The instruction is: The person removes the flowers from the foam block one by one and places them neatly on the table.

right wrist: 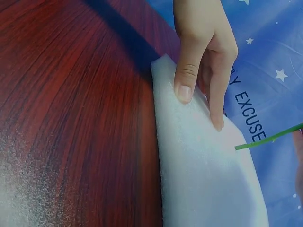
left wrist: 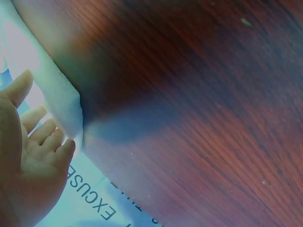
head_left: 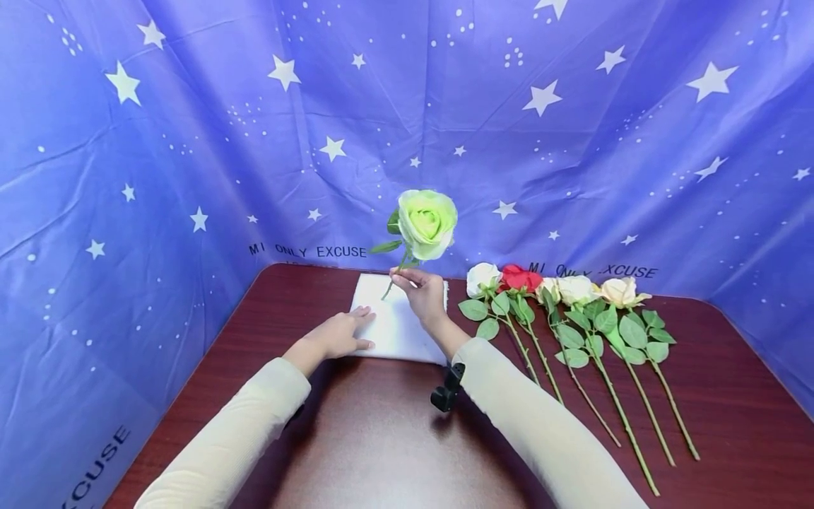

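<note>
Bare dark-wood counter (head_left: 381, 438) up front; left hand (head_left: 337, 336) lies flat, fingers straight, pressing the near-left edge of a white foam sheet (head_left: 397, 332). Right hand (head_left: 425, 293) pinches the stem of a green-white rose (head_left: 427, 223), held upright above the sheet. Five more roses (head_left: 559, 311) lie in a row on the counter just right.

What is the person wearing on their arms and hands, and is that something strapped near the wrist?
Both arms are covered by long, plain cream sleeves that end at the wrists. The left hand and right hand are bare: no gloves, rings or watch show. A small black device, chunky and rounded, hangs under the right wrist at the cuff. Something dark shows under the left sleeve too, but it is mostly hidden.
</note>
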### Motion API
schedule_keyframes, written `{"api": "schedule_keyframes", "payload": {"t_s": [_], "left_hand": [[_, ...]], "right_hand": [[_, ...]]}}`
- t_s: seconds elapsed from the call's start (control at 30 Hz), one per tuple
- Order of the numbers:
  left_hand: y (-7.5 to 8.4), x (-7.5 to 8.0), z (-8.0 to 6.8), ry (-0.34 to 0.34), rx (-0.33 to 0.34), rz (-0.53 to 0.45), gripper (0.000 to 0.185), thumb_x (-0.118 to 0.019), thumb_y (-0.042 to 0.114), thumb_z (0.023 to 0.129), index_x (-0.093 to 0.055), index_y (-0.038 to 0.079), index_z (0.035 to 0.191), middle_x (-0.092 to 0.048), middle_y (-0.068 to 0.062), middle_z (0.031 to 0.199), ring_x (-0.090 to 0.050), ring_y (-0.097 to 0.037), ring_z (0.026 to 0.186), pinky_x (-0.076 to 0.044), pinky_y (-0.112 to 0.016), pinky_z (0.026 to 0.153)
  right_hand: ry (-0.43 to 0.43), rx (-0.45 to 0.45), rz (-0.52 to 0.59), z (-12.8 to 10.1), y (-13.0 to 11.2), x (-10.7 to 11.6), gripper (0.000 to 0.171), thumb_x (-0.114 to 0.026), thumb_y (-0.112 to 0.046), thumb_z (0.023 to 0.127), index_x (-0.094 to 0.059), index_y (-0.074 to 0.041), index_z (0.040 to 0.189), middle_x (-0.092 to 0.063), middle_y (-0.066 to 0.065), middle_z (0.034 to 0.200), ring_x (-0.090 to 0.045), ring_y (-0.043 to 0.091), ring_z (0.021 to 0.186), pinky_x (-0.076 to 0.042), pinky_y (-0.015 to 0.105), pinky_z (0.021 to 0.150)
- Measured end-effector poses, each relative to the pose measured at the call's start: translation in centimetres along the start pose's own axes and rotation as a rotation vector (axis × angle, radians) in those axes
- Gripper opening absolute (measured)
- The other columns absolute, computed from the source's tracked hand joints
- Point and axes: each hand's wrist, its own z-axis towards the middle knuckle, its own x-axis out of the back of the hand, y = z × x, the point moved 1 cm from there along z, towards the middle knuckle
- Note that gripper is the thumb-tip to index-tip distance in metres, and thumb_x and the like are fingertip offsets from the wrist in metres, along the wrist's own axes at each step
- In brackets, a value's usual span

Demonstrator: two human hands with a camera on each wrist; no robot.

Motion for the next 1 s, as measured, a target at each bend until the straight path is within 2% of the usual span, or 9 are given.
{"api": "schedule_keyframes", "payload": {"t_s": [0.1,0.23,0.37,0.7,0.87,0.93,1.0], "left_hand": [[0.1,0.2,-0.2,0.004,-0.014,0.006,0.065,-0.065,0.032,0.09,-0.044,0.001,0.143,-0.038,-0.02,0.152,-0.035,-0.035,0.143,-0.031,-0.045,0.117],[0.2,0.4,-0.4,0.005,-0.019,0.003,0.065,-0.065,0.033,0.09,-0.044,0.001,0.143,-0.038,-0.021,0.152,-0.035,-0.036,0.142,-0.031,-0.045,0.117],[0.0,0.2,-0.3,0.003,-0.007,-0.003,0.065,-0.064,0.03,0.09,-0.042,0.001,0.144,-0.036,-0.02,0.153,-0.034,-0.035,0.143,-0.031,-0.045,0.118],[0.2,0.1,-0.1,-0.011,0.031,0.004,0.065,-0.064,0.034,0.09,-0.042,0.005,0.145,-0.034,-0.015,0.155,-0.032,-0.032,0.145,-0.03,-0.044,0.119],[0.3,0.1,-0.1,-0.014,0.022,-0.006,0.065,-0.064,0.034,0.09,-0.042,0.004,0.144,-0.035,-0.016,0.155,-0.032,-0.033,0.145,-0.03,-0.045,0.118],[0.2,0.1,-0.1,-0.014,0.017,-0.007,0.065,-0.064,0.033,0.09,-0.043,0.003,0.144,-0.035,-0.017,0.155,-0.032,-0.033,0.144,-0.031,-0.045,0.118],[0.0,0.3,-0.2,-0.008,0.021,-0.003,0.065,-0.064,0.033,0.09,-0.043,0.003,0.144,-0.035,-0.017,0.154,-0.032,-0.033,0.145,-0.03,-0.046,0.118]], "right_hand": [[-0.004,0.064,0.009,-0.2,-0.8,0.0,0.014,-0.068,0.013,0.079,-0.068,0.019,0.091,-0.068,0.035,0.094,-0.067,0.049,0.093,-0.058,0.04,0.083],[-0.035,0.134,-0.052,-0.8,-2.5,0.2,0.012,-0.066,0.016,0.079,-0.067,0.022,0.089,-0.067,0.037,0.091,-0.066,0.052,0.091,-0.055,0.052,0.083],[-0.059,0.169,-0.121,-1.1,-3.6,0.4,0.012,-0.066,0.014,0.079,-0.067,0.021,0.089,-0.067,0.036,0.09,-0.066,0.05,0.091,-0.055,0.054,0.082],[-0.047,0.143,-0.097,-0.6,-3.3,1.1,0.013,-0.067,0.014,0.08,-0.067,0.021,0.091,-0.067,0.036,0.089,-0.067,0.048,0.09,-0.056,0.05,0.08],[-0.017,0.166,-0.058,-0.5,-3.0,1.1,0.012,-0.067,0.016,0.078,-0.068,0.02,0.09,-0.067,0.036,0.088,-0.068,0.048,0.088,-0.058,0.045,0.077],[0.001,0.155,-0.016,0.1,-2.7,1.0,0.014,-0.067,0.014,0.079,-0.068,0.018,0.091,-0.067,0.034,0.089,-0.07,0.043,0.086,-0.059,0.038,0.076],[0.006,0.141,0.011,0.9,-2.8,1.0,0.015,-0.068,0.01,0.08,-0.069,0.016,0.094,-0.068,0.033,0.091,-0.074,0.031,0.083,-0.059,0.03,0.076]]}}
